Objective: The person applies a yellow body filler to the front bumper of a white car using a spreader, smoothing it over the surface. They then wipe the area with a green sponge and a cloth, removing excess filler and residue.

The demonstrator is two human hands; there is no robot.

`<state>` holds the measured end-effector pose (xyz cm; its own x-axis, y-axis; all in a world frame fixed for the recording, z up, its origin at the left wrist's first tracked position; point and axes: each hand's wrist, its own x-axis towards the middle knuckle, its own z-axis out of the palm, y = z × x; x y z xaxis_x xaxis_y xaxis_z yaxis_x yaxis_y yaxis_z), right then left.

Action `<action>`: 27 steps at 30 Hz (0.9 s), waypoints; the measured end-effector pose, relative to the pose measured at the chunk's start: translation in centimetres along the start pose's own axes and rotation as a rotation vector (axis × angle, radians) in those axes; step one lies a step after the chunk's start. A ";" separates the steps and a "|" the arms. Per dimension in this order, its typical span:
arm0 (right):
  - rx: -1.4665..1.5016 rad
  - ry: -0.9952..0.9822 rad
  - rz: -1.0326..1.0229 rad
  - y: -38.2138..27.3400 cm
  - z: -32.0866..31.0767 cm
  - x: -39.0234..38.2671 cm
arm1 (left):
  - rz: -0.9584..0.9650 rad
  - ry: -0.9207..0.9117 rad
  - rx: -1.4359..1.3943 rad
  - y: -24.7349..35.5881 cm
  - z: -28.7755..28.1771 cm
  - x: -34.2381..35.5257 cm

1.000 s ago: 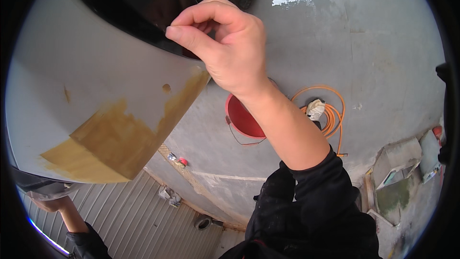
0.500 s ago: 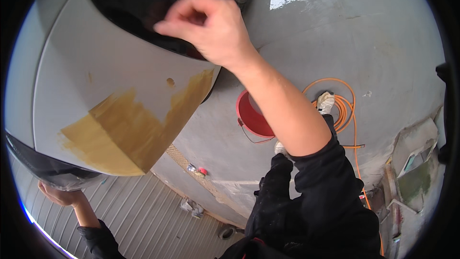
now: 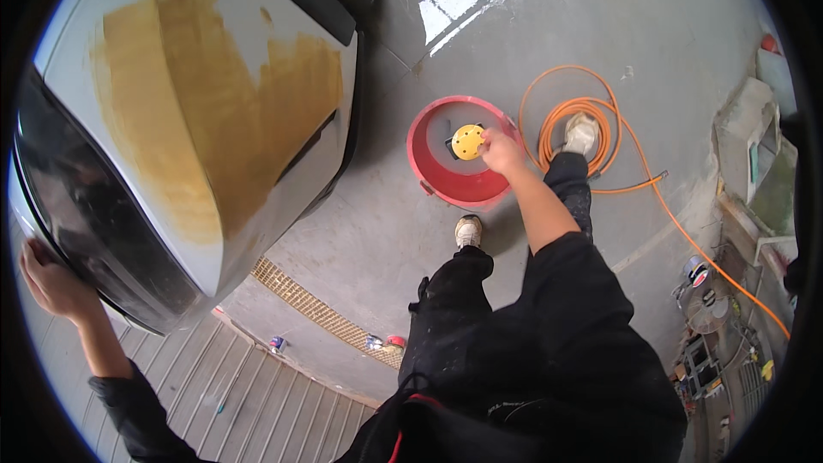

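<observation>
A pale car panel (image 3: 73, 9) with a wide ochre-yellow patch of filler or primer (image 3: 184, 103) fills the left of the picture. Below it is a dark glossy lamp (image 3: 111, 214). My left hand (image 3: 56, 283) rests against the lamp's outer edge, its fingers stretched out. Over the right side of a red bucket (image 3: 463, 190) is my right hand (image 3: 504, 154), fingers loosely bent and apart, slightly blurred. Its fingertips reach the edge of a round yellow sanding disc with holes (image 3: 467, 143), which appears inside the bucket beside a small dark piece; whether they touch cannot be made out.
An orange hose (image 3: 557, 111) lies coiled around my right shoe (image 3: 581, 135) and trails to the right. A drain grating (image 3: 317, 304) crosses the floor at lower left, with small cans beside it. Clutter and a fan (image 3: 707, 309) stand at the right edge.
My right hand has moved from above the car panel down to the bucket. The view has shifted, so the whole bucket and the yellow disc now show. My left hand stays at the lamp.
</observation>
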<state>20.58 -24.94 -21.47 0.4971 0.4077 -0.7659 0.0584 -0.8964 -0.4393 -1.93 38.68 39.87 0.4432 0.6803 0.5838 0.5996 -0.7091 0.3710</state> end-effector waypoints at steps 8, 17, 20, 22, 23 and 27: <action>-0.386 -0.174 -0.338 2.3 16.7 -5.3 | 0.082 -0.031 0.154 6.1 3.7 -0.4; -0.243 -0.334 0.067 1.7 19.6 -8.7 | -0.126 0.107 -0.467 13.4 7.8 -5.8; -0.208 -0.285 0.105 0.3 21.7 -9.5 | -0.131 0.039 -0.550 13.1 7.8 -5.9; -0.147 -0.287 0.147 -0.7 24.1 -10.1 | -0.088 0.010 -0.639 12.8 7.4 -6.0; -0.092 -0.232 0.140 -1.1 25.5 -10.6 | -0.059 -0.013 -0.723 12.7 7.3 -5.9; 0.026 -0.125 0.197 -1.6 30.8 -12.1 | 0.068 -0.161 -0.976 13.8 6.5 -5.6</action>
<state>-12.21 -23.10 -25.94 0.3857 0.2454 -0.8894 -0.0519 -0.9567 -0.2865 8.22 26.25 37.03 0.5847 0.5984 0.5478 -0.2101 -0.5405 0.8147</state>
